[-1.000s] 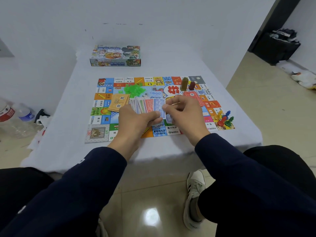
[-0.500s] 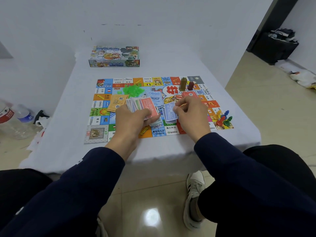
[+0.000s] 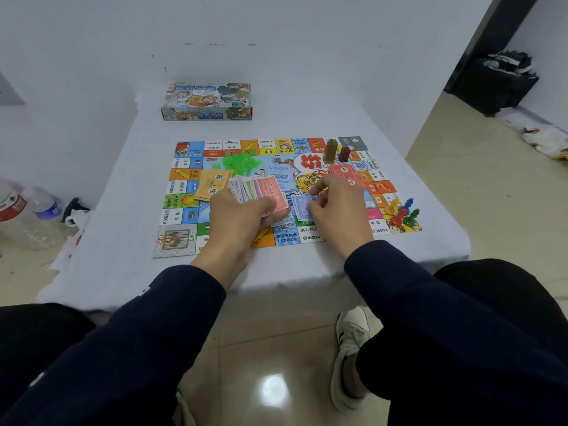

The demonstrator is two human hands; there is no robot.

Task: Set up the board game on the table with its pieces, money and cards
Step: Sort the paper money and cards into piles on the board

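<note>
Pink-topped fanned play money (image 3: 261, 193) sits gripped in the left hand (image 3: 242, 216); right hand (image 3: 336, 207) pinches a blue note (image 3: 302, 207).

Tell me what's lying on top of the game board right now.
On the game board: green pieces, a die, two tall towers, colored pawns, tan cards, red notes. Both hands hide its center.
</note>
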